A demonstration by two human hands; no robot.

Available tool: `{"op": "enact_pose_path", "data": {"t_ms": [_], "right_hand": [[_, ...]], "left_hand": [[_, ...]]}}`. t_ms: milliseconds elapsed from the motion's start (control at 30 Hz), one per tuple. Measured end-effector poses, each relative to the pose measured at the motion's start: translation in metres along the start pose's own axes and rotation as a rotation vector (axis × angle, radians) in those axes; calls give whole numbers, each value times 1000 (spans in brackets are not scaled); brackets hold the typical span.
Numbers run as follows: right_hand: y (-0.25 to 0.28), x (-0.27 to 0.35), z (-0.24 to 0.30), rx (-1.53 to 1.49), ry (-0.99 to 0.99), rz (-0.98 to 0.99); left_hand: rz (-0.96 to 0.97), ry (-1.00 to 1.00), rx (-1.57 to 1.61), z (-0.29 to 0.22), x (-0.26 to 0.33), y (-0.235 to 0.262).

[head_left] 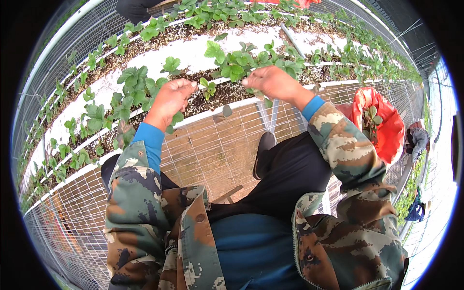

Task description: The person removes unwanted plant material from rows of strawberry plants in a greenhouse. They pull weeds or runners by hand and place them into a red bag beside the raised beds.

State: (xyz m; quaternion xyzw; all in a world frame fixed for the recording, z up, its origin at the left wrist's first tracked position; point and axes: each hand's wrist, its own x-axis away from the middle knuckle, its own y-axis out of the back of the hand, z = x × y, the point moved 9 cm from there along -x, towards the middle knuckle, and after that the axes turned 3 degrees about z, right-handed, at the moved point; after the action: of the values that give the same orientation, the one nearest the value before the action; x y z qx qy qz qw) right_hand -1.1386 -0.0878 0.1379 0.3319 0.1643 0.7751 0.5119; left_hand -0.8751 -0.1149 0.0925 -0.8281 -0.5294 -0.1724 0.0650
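A row of strawberry plants (140, 86) with toothed green leaves grows in a raised trough of dark, speckled soil (194, 105). Between my two hands stands a small strawberry seedling (208, 89). My left hand (170, 100) is closed just left of it, thumb and fingers pinched together; whatever they may hold is too small to make out. On the seedling's other side, my right hand (276, 86) is closed too, palm down above the trough's front edge beside leafy plants. Its fingertips are pressed together, and anything in them is hidden.
A red bag (390, 126) with wilted leaves in it stands right of my right forearm. White wire mesh (208, 150) hangs below the trough's near edge. Behind lie a white strip (193, 46) and another plant row. Someone's dark-clothed leg (134, 9) shows at the far left.
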Motion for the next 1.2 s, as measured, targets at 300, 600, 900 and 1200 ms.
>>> {"op": "enact_pose_path", "data": {"t_ms": [300,600,900,1200], "right_hand": [[-212,-51,-161,595,-127,256],[-285,-69,-223,350,-333,-62],[-243,-53,-254,137,-291,-267],[-274,-34,-244,274,-257,-78]], "left_hand": [[-96,-159,-79,-34,42,19],[-47,-34,-427,-4,67,49],[69,-201,-664,-15,58,30],[174,-254,-857,-2,111,28]]}}
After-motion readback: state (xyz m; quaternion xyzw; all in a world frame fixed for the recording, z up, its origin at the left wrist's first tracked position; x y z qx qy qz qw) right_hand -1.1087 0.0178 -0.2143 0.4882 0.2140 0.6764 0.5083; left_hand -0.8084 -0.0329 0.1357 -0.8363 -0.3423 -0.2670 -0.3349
